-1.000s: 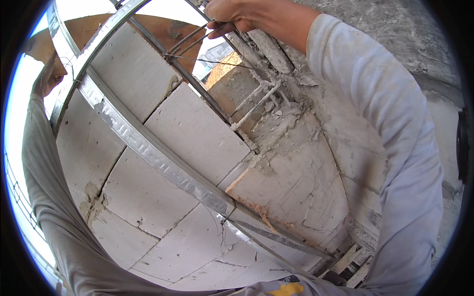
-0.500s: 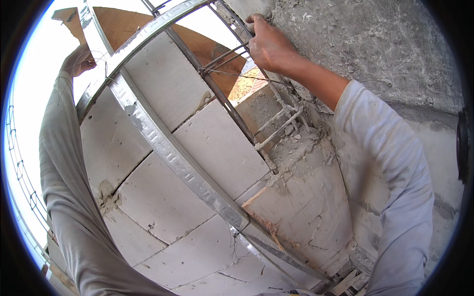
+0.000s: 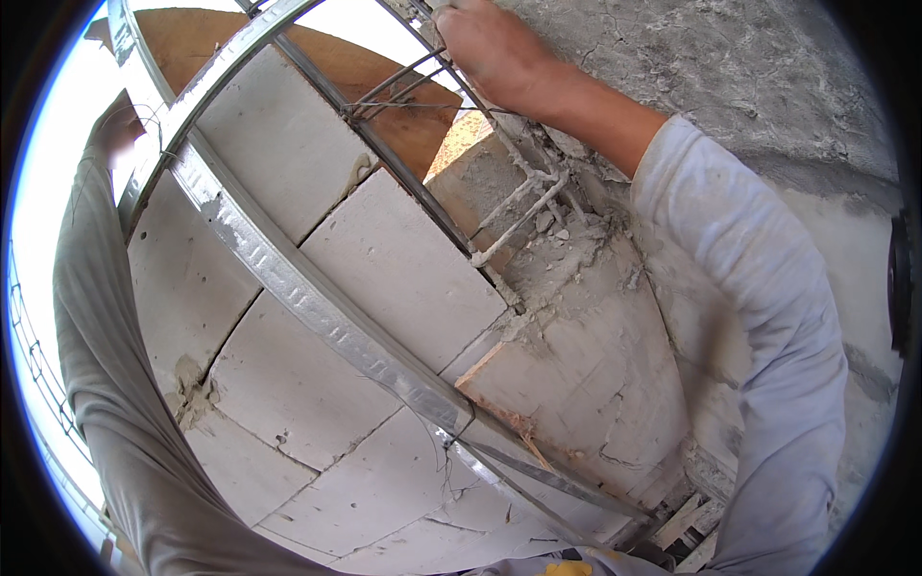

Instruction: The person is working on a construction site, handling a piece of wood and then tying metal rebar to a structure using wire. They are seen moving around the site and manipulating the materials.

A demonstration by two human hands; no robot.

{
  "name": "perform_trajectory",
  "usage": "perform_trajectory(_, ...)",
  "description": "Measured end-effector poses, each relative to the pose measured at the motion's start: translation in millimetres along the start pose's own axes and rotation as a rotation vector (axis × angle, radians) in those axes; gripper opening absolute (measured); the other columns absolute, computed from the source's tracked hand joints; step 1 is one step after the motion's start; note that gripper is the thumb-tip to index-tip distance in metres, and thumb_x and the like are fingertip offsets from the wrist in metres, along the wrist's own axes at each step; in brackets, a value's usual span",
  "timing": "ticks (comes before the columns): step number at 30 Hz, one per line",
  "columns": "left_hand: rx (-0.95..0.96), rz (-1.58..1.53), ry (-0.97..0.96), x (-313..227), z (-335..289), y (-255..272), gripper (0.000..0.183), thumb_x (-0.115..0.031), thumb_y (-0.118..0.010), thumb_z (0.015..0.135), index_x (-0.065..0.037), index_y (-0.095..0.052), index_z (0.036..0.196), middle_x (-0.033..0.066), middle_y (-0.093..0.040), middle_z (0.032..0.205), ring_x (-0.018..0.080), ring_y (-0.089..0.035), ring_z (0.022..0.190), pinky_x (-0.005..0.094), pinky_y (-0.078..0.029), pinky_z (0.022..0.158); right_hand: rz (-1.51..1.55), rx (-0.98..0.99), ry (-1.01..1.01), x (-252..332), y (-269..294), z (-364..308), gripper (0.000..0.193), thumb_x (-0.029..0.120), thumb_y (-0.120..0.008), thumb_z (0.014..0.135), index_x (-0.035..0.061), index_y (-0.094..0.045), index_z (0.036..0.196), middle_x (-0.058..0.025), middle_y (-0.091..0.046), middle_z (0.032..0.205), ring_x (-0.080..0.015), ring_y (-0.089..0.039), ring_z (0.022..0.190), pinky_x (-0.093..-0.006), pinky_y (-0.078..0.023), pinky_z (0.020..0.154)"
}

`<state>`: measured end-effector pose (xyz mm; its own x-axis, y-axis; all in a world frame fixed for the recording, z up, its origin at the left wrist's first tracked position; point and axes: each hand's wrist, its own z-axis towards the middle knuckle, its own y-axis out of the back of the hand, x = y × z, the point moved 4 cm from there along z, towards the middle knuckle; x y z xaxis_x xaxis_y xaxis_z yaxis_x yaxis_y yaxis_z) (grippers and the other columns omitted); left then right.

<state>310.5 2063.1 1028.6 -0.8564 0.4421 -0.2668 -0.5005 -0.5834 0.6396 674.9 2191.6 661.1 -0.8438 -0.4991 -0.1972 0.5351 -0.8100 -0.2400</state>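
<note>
Up at the top, my right hand (image 3: pixel 495 53) is closed around a bar of the rebar cage (image 3: pixel 420 189), close to the rough concrete wall. Its fingertips are partly cut off by the picture's edge. At the upper left my left hand (image 3: pixel 119 130) is bent beside a silvery metal channel (image 3: pixel 259 252). Thin wire (image 3: pixel 152 117) loops by its fingers, and glare hides what they grip, if anything. This punched channel slants down across the pale block wall (image 3: pixel 403 259), and another metal channel (image 3: pixel 216 79) crosses its upper end.
Behind the cage leans a brown curved board (image 3: pixel 192 43). The grey concrete wall (image 3: pixel 730 86) rises on the right. Mortar rubble (image 3: pixel 557 235) lies at the cage's foot, where bars stick out. Wire ends (image 3: pixel 447 442) poke from the lower channel joint. Another rebar lattice (image 3: pixel 38 355) stands far left.
The whole view has shifted, so the wall, channels and cage appear further left and slightly higher. Both hands stay at about the same places beside the metalwork.
</note>
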Motion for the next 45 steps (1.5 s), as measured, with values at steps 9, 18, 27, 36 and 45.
perform_trajectory(9,0.004,-0.024,-0.004,-1,4,5,0.029,-0.031,-0.055,0.100,-0.007,-0.053,0.116,0.0053,-0.060,0.092,0.0131,-0.057,0.078,0.0303,-0.052,0.070,-0.030,0.278,-0.137,-1,7,21,0.019,0.009,-0.053,0.091,-0.0019,-0.068,0.096,-0.0203,-0.069,0.096,-0.0330,-0.068,0.092,-0.0397,-0.056,0.076)
perform_trajectory(18,0.010,-0.057,-0.001,1,16,8,0.029,-0.028,-0.055,0.100,-0.006,-0.053,0.118,0.0062,-0.060,0.097,0.0138,-0.058,0.082,0.0304,-0.052,0.073,0.516,0.081,-0.685,-7,8,20,0.054,0.038,-0.024,0.105,0.0015,-0.061,0.118,-0.0263,-0.065,0.112,-0.0419,-0.061,0.111,-0.0500,-0.046,0.092)
perform_trajectory(27,-0.003,-0.047,-0.001,5,9,10,0.029,-0.025,-0.054,0.100,-0.005,-0.053,0.120,0.0071,-0.061,0.101,0.0146,-0.059,0.086,0.0305,-0.051,0.076,0.581,0.008,-0.813,-2,19,6,0.025,0.023,-0.042,0.099,0.0027,-0.054,0.106,-0.0237,-0.064,0.100,-0.0401,-0.062,0.095,-0.0456,-0.048,0.086)
perform_trajectory(36,0.000,-0.034,-0.009,0,8,0,0.029,-0.023,-0.053,0.100,-0.004,-0.053,0.123,0.0080,-0.061,0.105,0.0153,-0.059,0.090,0.0306,-0.051,0.079,0.333,0.626,-0.414,-1,49,-3,0.034,0.015,-0.042,0.095,-0.0043,-0.070,0.101,-0.0206,-0.067,0.083,-0.0346,-0.063,0.070,-0.0471,-0.053,0.071)
perform_trajectory(45,0.011,-0.024,-0.014,3,14,1,0.030,-0.020,-0.053,0.100,-0.003,-0.053,0.125,0.0089,-0.062,0.109,0.0160,-0.060,0.094,0.0307,-0.051,0.081,0.621,0.524,-0.810,-12,2,-19,0.024,0.005,-0.050,0.092,-0.0060,-0.069,0.101,-0.0179,-0.069,0.087,-0.0281,-0.066,0.072,-0.0416,-0.056,0.067)
